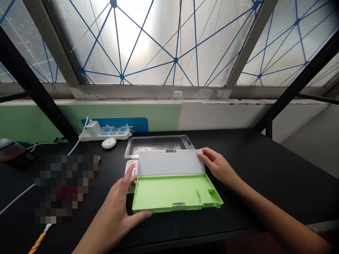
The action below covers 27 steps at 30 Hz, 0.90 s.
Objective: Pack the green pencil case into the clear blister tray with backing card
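Observation:
An open plastic pencil case lies on the black table (pixel 267 176). Its shallow lime-green base (pixel 172 194) faces up, and its pale grey-white lid (pixel 171 163) stands hinged along the far side. My left hand (pixel 113 208) grips the base at its left end, with the thumb raised by the left side and the fingers along the front edge. My right hand (pixel 218 165) holds the lid's right corner between thumb and fingers. A printed card (pixel 131 178) marked "PEN" lies partly hidden under the case, beside my left thumb.
A clear plastic blister tray (pixel 156 144) lies behind the lid. Farther back are a white power strip (pixel 106 133), a white charger, and a white computer mouse (pixel 108 143). A pixelated patch (pixel 66 188) hides something at left. White cables cross the table's left side.

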Tool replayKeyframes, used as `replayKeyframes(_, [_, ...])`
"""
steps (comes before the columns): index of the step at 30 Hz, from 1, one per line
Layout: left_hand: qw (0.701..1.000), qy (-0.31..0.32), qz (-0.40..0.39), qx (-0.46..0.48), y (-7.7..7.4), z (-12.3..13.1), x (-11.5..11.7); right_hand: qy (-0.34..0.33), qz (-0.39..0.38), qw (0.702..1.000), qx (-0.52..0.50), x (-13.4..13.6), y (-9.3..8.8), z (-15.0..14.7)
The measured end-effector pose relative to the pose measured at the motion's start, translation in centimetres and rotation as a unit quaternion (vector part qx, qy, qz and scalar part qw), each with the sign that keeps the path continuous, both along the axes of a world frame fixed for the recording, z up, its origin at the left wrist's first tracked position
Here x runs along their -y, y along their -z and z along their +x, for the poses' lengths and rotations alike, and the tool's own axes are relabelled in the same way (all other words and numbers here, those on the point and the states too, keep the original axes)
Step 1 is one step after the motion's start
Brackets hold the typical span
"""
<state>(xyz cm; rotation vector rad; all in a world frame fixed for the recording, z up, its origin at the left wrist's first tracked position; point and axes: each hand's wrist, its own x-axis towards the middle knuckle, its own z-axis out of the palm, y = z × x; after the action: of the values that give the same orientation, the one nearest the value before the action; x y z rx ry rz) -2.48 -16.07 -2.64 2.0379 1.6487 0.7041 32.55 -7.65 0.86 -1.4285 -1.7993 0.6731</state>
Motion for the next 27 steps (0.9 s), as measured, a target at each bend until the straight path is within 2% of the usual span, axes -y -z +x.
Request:
replayKeyframes(2, [1.000,-0.008,0.008,-0.006,0.1,-0.2,0.0,0.003,0.011,1.000,-0.006,0.2,0.5,0.2])
replayKeyframes(4, [1.000,-0.023,0.016,-0.005,0.2,-0.4,0.0,-0.025,0.035,0.999,0.015,1.3,0.5,0.6])
replayKeyframes(7, [0.998,-0.061,0.020,-0.010,0.2,-0.7,-0.3,-0.152,0.053,0.985,0.063,3.6,0.6,1.5])
replayKeyframes(9, [0.997,-0.072,0.028,-0.016,0.1,-0.8,-0.4,-0.190,0.050,0.975,0.107,4.9,1.0,1.9])
replayKeyframes(12, [0.997,-0.038,0.069,-0.022,0.3,-0.9,-0.7,-0.138,0.074,0.976,0.149,5.9,1.5,1.9])
replayKeyframes(14, [0.995,-0.008,0.091,-0.033,0.5,-1.0,-0.8,-0.093,0.079,0.981,0.151,5.5,1.4,1.4])
replayKeyframes(18, [0.993,0.002,0.079,-0.082,0.6,-0.7,-0.9,-0.024,0.018,0.981,0.191,3.2,0.7,0.2])
replayKeyframes(20, [0.993,-0.021,0.067,-0.097,0.5,-0.4,-0.9,-0.042,0.037,0.965,0.257,2.1,0.3,-0.4])
replayKeyframes(23, [0.990,-0.057,0.081,-0.097,0.4,-0.1,-0.8,-0.064,0.135,0.926,0.346,1.3,-0.4,-1.9])
replayKeyframes(25, [0.992,-0.036,0.085,-0.086,0.5,-0.1,-0.7,-0.078,0.180,0.909,0.369,1.3,-1.2,-3.5])
replayKeyframes(27, [0.995,0.002,0.074,-0.069,0.8,-0.2,-0.7,-0.116,0.190,0.902,0.369,1.6,-1.8,-5.6])
